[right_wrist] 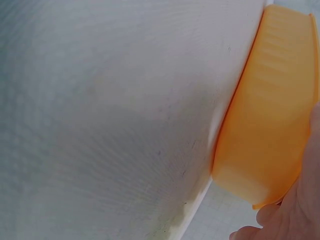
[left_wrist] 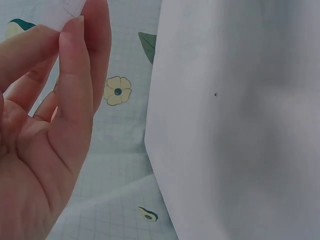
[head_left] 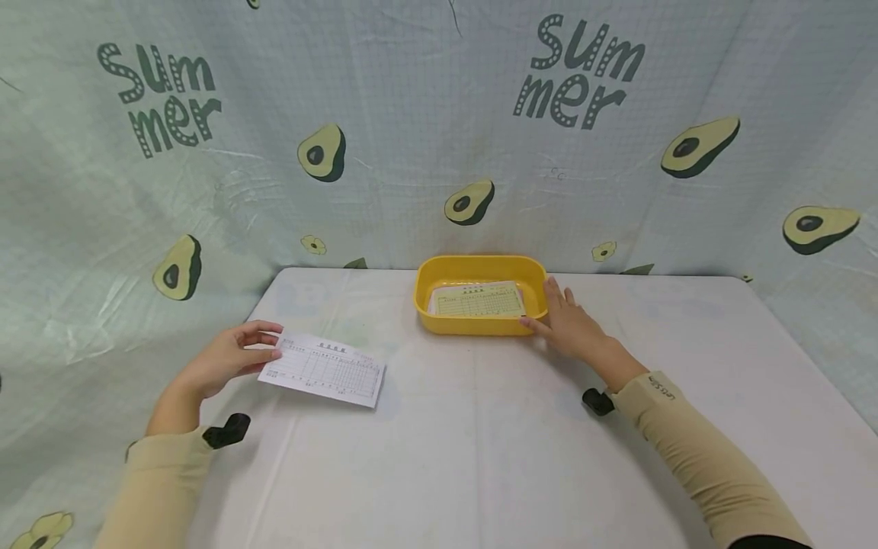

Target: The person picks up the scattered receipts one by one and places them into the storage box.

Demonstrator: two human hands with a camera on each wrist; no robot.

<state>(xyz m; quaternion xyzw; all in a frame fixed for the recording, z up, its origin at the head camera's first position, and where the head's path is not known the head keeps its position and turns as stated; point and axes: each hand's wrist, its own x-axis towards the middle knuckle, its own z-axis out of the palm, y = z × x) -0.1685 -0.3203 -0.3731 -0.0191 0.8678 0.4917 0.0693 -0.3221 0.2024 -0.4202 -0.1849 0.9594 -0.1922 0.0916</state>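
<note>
A white printed form [head_left: 324, 368] with a ruled table is pinched at its left corner by my left hand [head_left: 222, 358], a little above the table's left side. The left wrist view shows the fingertips and thumb of the left hand [left_wrist: 47, 110] together on a white paper edge. At the back of the table stands a yellow plastic basket [head_left: 473, 326]. Inside it lies a yellowish printed form [head_left: 479, 300] on top of white paper. My right hand [head_left: 572, 328] touches the basket's right end, fingers extended along the rim and thumb near the front corner.
A white cloth covers the table [head_left: 439, 457]. Behind and at the left hangs a pale curtain [head_left: 398, 91] with avocado prints and lettering. Small black wrist devices [head_left: 228, 431] sit by both sleeve cuffs.
</note>
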